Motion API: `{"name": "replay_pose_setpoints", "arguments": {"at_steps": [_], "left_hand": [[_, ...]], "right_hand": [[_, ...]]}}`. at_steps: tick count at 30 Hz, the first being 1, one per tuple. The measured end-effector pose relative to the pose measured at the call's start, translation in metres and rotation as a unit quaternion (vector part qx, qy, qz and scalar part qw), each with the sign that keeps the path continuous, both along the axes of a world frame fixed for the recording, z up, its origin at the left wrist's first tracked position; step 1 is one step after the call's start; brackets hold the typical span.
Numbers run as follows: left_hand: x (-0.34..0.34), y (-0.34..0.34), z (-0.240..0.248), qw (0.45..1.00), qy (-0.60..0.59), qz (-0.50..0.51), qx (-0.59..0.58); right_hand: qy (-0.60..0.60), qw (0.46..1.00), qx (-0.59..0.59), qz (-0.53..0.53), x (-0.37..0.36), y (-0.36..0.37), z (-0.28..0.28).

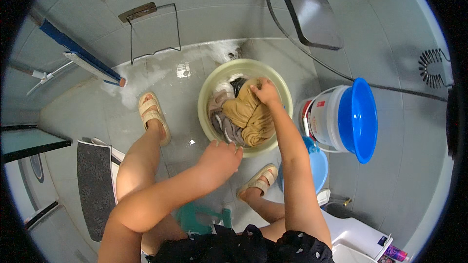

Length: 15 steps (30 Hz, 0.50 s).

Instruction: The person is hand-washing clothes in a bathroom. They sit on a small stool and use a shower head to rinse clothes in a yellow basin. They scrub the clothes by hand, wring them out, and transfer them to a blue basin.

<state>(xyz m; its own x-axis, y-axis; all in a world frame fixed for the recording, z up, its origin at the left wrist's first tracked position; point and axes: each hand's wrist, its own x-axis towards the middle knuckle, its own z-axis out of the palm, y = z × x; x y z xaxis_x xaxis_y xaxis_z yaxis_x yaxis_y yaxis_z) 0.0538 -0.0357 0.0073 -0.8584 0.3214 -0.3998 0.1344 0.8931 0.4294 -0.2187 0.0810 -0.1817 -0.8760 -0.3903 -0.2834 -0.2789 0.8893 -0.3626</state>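
Inside a pale yellow-green basin (204,119) on the wet floor lies a heap of laundry. A mustard-yellow garment (243,112) covers its right side, and grey-brown cloth (225,127) shows at the left. White and black pieces lie at the far side. My right hand (265,92) reaches in at the far right, its fingers closed on the mustard garment. Over the near rim, my left hand (219,163) is held with its fingers curled; its fingertips are partly hidden, and I cannot see anything in it.
A white bucket (324,119) topped by a blue basin (363,122) stands at the right, beside a light-blue basin (319,168). Beneath me is a green stool (187,216). A dark mat (94,187) hangs at the left; a blue-handled tool (80,51) leans on the wall.
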Motion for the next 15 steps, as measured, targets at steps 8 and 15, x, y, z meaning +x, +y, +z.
{"name": "replay_pose_setpoints", "arguments": {"at_steps": [8,15], "left_hand": [[0.003,0.000,-0.006,0.998,0.035,0.006,-0.046],[-0.012,-0.005,-0.006,1.000,0.022,0.001,0.003]], "right_hand": [[-0.051,0.971,0.230,0.033,0.036,-0.064,-0.010],[0.177,0.969,0.056,0.162,0.099,-0.024,0.010]]}}
